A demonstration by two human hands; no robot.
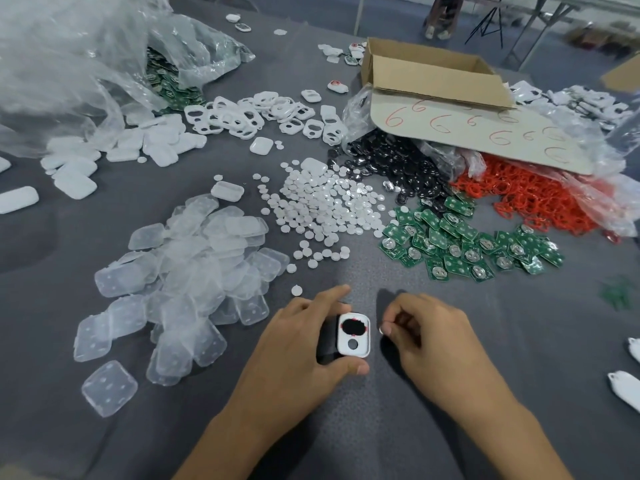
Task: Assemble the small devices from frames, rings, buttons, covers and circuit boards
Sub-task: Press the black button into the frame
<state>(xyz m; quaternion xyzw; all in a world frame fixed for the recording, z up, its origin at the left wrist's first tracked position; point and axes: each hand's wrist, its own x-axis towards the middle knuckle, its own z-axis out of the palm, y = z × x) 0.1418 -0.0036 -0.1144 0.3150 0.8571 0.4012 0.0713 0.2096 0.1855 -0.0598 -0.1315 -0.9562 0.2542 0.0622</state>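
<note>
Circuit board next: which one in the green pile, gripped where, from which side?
The circuit board at the near edge of the pile. It lies flat, mostly uncovered, with bare cloth in front, so come from above on the near side and pinch its two opposite edges, clear of its round metal contact.

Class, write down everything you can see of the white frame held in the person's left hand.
The white frame is a rounded rectangle of glossy-looking plastic. Its large upper opening is filled with something black, with red showing at the edges. The small round hole below it is open. The frame faces up, slightly tilted, above the grey cloth table. The left hand grips it, with the forefinger past the top edge and the thumb at the bottom. The right hand is beside it, not touching.
</note>
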